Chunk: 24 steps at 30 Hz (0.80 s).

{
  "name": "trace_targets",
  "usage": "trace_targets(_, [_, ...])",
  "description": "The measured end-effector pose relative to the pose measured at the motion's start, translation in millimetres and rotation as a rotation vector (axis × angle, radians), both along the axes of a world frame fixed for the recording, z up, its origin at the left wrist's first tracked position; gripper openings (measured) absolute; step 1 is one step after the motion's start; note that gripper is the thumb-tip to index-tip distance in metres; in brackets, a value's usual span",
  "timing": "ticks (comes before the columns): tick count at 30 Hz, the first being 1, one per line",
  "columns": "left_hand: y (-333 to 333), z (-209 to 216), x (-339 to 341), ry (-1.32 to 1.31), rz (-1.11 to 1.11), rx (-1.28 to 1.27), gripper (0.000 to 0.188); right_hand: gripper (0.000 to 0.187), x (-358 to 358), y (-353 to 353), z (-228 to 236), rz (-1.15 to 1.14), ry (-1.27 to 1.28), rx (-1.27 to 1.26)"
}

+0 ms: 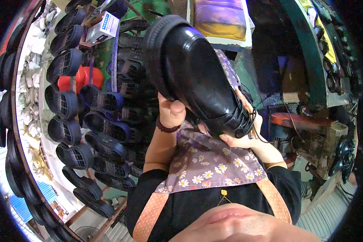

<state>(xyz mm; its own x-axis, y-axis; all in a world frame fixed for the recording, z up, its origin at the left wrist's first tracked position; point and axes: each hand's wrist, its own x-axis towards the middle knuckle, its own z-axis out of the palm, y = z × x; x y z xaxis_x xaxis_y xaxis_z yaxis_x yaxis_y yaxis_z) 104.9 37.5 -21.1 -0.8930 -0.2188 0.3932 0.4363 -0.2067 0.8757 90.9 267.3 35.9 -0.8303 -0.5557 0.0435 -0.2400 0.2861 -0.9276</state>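
A glossy black lace-up leather shoe (201,68) is held up before my chest, its rounded toe pointing up and away. Along its left side and around the toe runs a thick black rubber sole (154,52) with a ridged edge. I cannot tell whether the two are joined all along. My left hand (172,113) is closed on the sole's lower left edge, fingers curled and partly hidden behind it. My right hand (248,127) grips the laced part of the shoe from the right, thumb below. Loose laces (256,131) hang by that hand.
On my left, racks carry several black rubber soles (64,101), with a small white box (103,28) on top. A padded purple and yellow surface (221,20) lies ahead. On the right stand a green-edged bench (310,52) and a machine with an orange-red part (298,120).
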Motion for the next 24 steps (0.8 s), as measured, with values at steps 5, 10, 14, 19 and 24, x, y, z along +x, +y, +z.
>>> trace_targets(5, [9.7, 11.2, 1.5, -0.025, -0.082, 0.153, 0.085, 0.104, 7.0, -2.1, -19.8, 0.001, 0.267, -0.097])
trace_targets(10, [0.0, -5.6, -0.2, -0.018, -0.01, 0.003, 0.086, 0.1, 13.4, -5.1, -32.0, -0.069, 0.252, -0.247])
trace_targets(14, [12.2, 21.5, -6.5, -0.071, -0.155, 0.453, 0.089, 0.098, 15.0, -9.0, -30.2, -0.144, 0.2, -0.14])
trace_targets(19, [14.9, 39.3, -6.6, -0.246, -0.041, 0.21, 0.079, 0.102, 23.6, -15.7, -50.0, -0.186, 0.19, -0.188])
trace_targets(24, [9.3, 31.3, -4.0, -0.292, 0.012, 0.287, 0.059, 0.105, 19.8, -9.5, -41.7, -0.091, 0.257, -0.158])
